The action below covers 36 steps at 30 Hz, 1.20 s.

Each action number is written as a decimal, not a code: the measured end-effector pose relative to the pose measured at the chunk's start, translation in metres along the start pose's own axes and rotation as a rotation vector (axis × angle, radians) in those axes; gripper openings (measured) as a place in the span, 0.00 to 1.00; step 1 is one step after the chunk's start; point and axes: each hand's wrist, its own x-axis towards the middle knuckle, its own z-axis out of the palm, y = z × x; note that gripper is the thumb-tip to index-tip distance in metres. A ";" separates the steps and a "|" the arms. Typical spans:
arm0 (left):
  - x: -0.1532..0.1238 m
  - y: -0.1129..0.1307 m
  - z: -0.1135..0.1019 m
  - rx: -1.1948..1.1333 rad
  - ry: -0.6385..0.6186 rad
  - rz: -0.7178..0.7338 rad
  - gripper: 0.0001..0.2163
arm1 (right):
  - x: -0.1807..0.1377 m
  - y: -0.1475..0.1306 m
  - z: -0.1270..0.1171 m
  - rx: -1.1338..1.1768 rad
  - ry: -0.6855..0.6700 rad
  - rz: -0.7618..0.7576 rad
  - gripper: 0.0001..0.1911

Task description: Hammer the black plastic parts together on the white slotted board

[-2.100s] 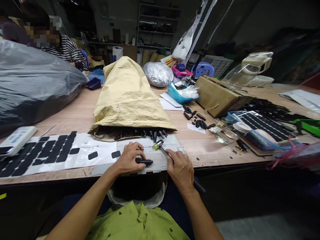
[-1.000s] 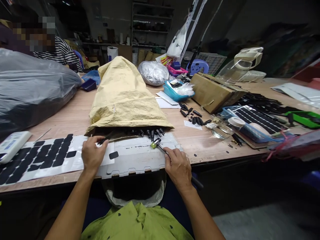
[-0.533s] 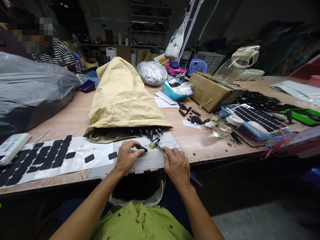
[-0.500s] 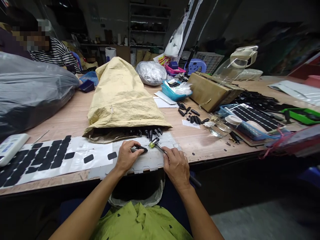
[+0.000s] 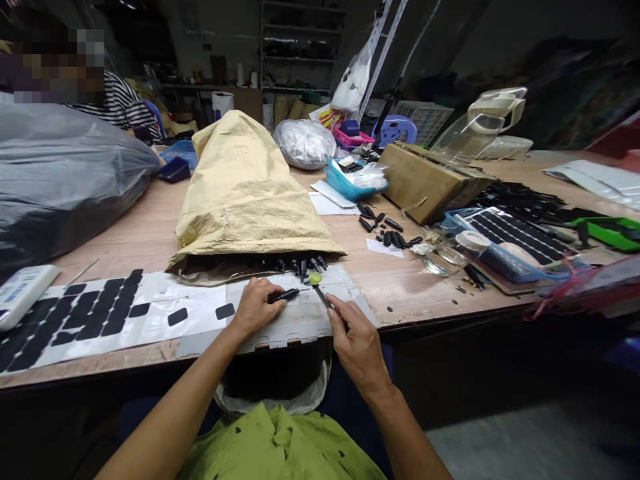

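Observation:
My left hand [image 5: 257,305] is closed on a black pen-shaped piece [image 5: 283,295], whose thin tip points right, low over a grey board [image 5: 345,293]. In my right hand [image 5: 356,337] is the metal handle of a small hammer [image 5: 315,279] with a round yellow-green face. The hammer's head is raised slightly beyond the piece's tip, apart from it. Just behind, several black pieces [image 5: 303,267] stick out of the mouth of a large yellow sack [image 5: 245,193].
Black patches on a white sheet [image 5: 200,319] lie left, beside a white device [image 5: 25,297]. Loose black pieces [image 5: 390,238], a cardboard box [image 5: 425,180] and a blue basket [image 5: 505,257] stand right. A grey bag [image 5: 75,173] and a person in a striped sleeve [image 5: 127,107] are far left.
The hammer's head has turned and moved slightly right and away, with its yellow-green face now upward. The black piece in my left hand has swung so its thin tip shows.

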 end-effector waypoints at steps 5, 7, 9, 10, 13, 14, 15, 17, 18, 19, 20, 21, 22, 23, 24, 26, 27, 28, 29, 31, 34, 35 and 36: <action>0.004 -0.003 -0.004 0.001 -0.048 0.024 0.11 | -0.001 -0.011 0.003 0.054 -0.018 -0.043 0.16; 0.004 -0.004 -0.004 0.001 -0.041 0.035 0.11 | -0.002 -0.009 0.006 0.045 -0.026 -0.051 0.16; 0.004 -0.005 -0.003 0.003 -0.037 0.033 0.11 | -0.002 -0.006 0.007 0.027 -0.056 -0.052 0.16; 0.004 -0.005 -0.003 0.003 -0.038 0.030 0.11 | -0.002 -0.006 0.008 0.017 -0.070 -0.050 0.16; 0.004 -0.005 -0.003 0.004 -0.049 0.024 0.11 | -0.002 -0.009 0.007 0.015 -0.080 -0.047 0.16; 0.004 -0.005 -0.003 0.006 -0.052 0.025 0.11 | -0.002 -0.011 0.007 0.025 -0.077 -0.052 0.16; 0.004 -0.005 -0.003 0.007 -0.052 0.026 0.11 | -0.002 -0.013 0.008 0.038 -0.076 -0.063 0.16; 0.005 -0.005 -0.003 0.012 -0.052 0.028 0.10 | -0.003 -0.018 0.009 0.046 -0.096 -0.082 0.17; 0.005 -0.005 -0.002 0.014 -0.051 0.027 0.10 | -0.004 -0.019 0.011 0.039 -0.112 -0.086 0.17; 0.005 -0.005 -0.002 0.014 -0.051 0.026 0.10 | -0.005 -0.020 0.012 0.028 -0.131 -0.085 0.17; 0.005 -0.005 -0.002 0.012 -0.050 0.024 0.10 | -0.006 -0.019 0.013 0.018 -0.146 -0.079 0.17; 0.005 -0.005 -0.002 0.009 -0.047 0.022 0.10 | -0.007 -0.018 0.013 0.010 -0.152 -0.071 0.17; 0.004 -0.005 -0.002 0.007 -0.041 0.020 0.10 | -0.007 -0.017 0.013 0.004 -0.150 -0.063 0.16; 0.004 -0.005 -0.001 0.005 -0.033 0.018 0.11 | -0.007 -0.014 0.012 -0.007 -0.138 -0.054 0.16; 0.004 -0.005 -0.001 0.004 -0.025 0.016 0.11 | -0.006 -0.011 0.010 -0.031 -0.123 -0.044 0.16; 0.003 -0.004 -0.001 0.011 -0.007 0.011 0.10 | -0.003 -0.003 0.005 -0.129 -0.083 -0.031 0.16; 0.002 -0.003 -0.001 0.018 -0.001 0.010 0.10 | -0.002 0.002 0.003 -0.200 -0.062 -0.036 0.16; 0.002 -0.002 0.000 0.027 0.004 0.010 0.09 | 0.000 0.007 0.001 -0.276 -0.040 -0.051 0.16; 0.002 -0.002 0.000 0.035 0.009 0.010 0.08 | 0.002 0.013 0.000 -0.349 -0.019 -0.076 0.15; 0.001 -0.001 0.000 0.048 0.009 0.012 0.08 | 0.006 0.023 0.000 -0.450 0.008 -0.124 0.15; 0.001 0.000 -0.003 0.059 -0.027 0.022 0.08 | 0.009 0.032 0.003 -0.484 0.040 -0.132 0.15; 0.000 0.001 -0.005 0.059 -0.048 0.033 0.08 | 0.009 0.033 0.005 -0.484 0.054 -0.123 0.15; -0.001 0.002 -0.007 0.054 -0.070 0.053 0.08 | 0.009 0.033 0.007 -0.486 0.068 -0.116 0.15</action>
